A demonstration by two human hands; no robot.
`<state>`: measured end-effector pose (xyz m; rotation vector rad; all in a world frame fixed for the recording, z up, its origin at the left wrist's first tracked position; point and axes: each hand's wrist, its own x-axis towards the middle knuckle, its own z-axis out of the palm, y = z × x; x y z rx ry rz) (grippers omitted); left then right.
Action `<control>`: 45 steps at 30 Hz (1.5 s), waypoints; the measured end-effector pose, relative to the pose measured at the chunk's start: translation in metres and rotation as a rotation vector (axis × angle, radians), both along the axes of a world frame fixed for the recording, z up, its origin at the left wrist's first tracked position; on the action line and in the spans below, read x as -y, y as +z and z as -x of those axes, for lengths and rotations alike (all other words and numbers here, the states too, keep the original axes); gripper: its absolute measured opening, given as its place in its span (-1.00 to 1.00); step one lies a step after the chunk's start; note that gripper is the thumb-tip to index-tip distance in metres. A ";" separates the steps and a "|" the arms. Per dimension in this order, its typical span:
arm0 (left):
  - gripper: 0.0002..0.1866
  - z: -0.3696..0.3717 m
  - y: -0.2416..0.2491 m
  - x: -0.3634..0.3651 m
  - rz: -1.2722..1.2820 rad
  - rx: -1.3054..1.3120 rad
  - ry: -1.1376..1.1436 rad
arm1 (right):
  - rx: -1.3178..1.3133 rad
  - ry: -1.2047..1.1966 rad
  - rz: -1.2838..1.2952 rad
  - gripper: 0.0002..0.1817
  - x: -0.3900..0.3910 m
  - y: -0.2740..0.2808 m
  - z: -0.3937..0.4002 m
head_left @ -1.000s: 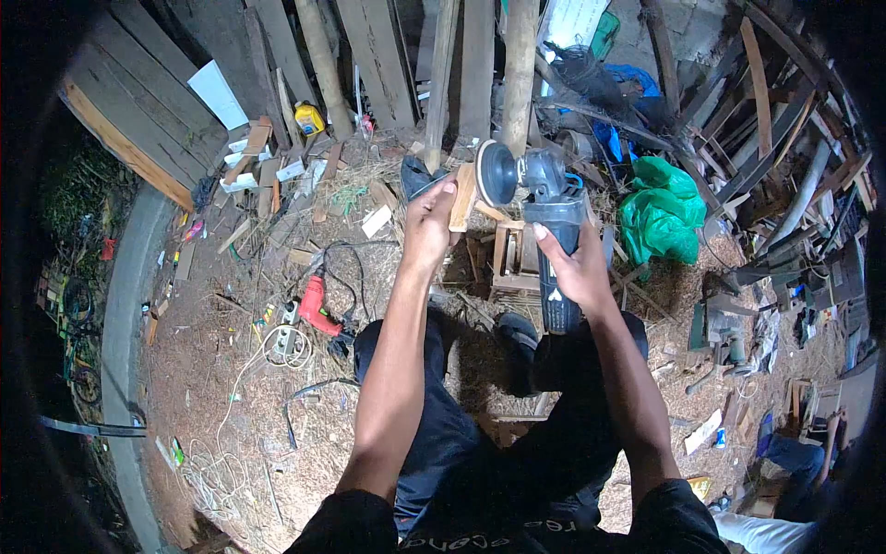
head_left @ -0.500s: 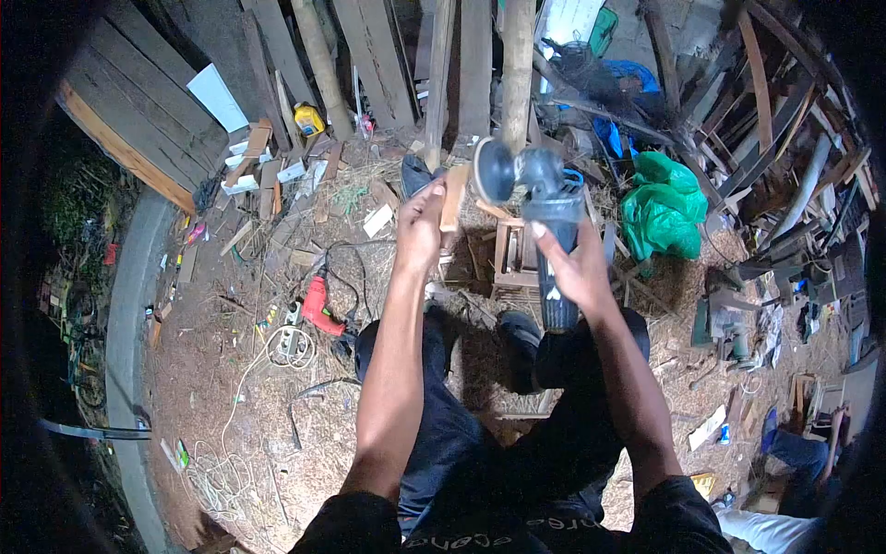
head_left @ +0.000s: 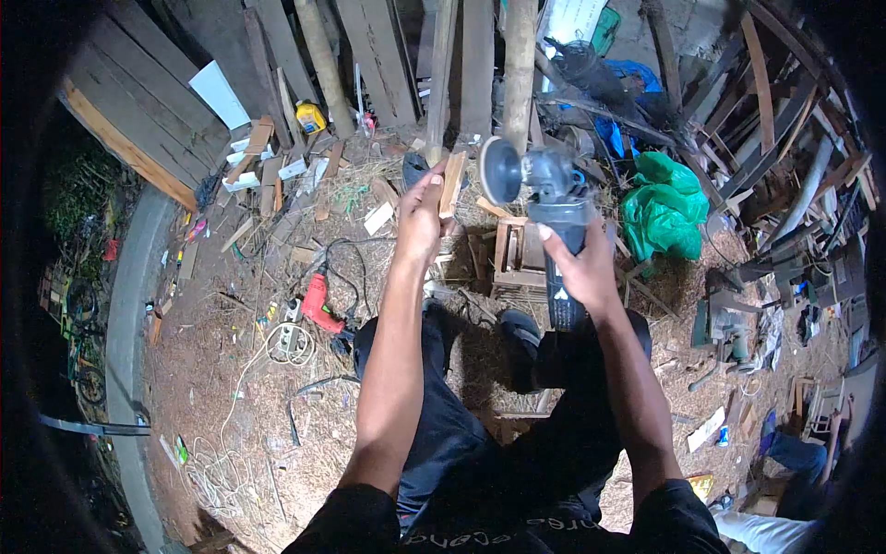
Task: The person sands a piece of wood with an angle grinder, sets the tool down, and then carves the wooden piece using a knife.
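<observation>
My left hand (head_left: 423, 222) is closed around a small light-brown wood block (head_left: 452, 185), held upright in front of me. In my right hand (head_left: 581, 263) is a dark angle grinder (head_left: 558, 217), gripped around its body with the thumb on the near side. The grinder's round sanding disc (head_left: 500, 171) faces left toward the block, with a gap between them. Below the grinder head, a small wooden frame (head_left: 519, 254) rests on the ground. The fingers on the far side of the grinder are hidden.
A red power drill (head_left: 319, 305) lies on the ground at left beside a power strip (head_left: 293, 342) and tangled cords. A green plastic bag (head_left: 664, 208) sits at right. Planks (head_left: 378, 65) lean along the back. Another person (head_left: 803, 452) is at the lower right.
The wood block has turned in my left hand, showing more of its broad face. The grinder has shifted slightly right, and its disc stands a little farther from the block.
</observation>
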<state>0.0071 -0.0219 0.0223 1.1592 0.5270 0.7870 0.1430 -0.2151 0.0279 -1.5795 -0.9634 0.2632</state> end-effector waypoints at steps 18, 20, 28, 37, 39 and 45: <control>-0.62 0.000 0.001 0.002 -0.095 -0.044 -0.046 | 0.021 0.026 0.099 -0.41 0.001 0.006 0.010; -0.61 -0.005 0.004 0.004 -0.063 -0.035 0.040 | 0.024 0.043 0.113 -0.41 0.002 0.014 0.017; -0.60 0.011 0.003 0.005 -0.042 0.019 -0.115 | 0.018 -0.075 0.092 -0.47 -0.001 0.003 0.002; -0.60 -0.004 0.021 0.008 0.016 -0.052 0.070 | 0.015 0.012 0.116 -0.41 0.004 0.008 0.016; -0.61 -0.010 0.012 0.006 0.002 -0.053 0.113 | 0.050 0.026 0.126 -0.41 0.002 0.003 0.014; -0.61 0.001 0.003 0.004 -0.066 -0.074 -0.062 | -0.050 -0.024 0.051 -0.44 -0.002 -0.001 0.008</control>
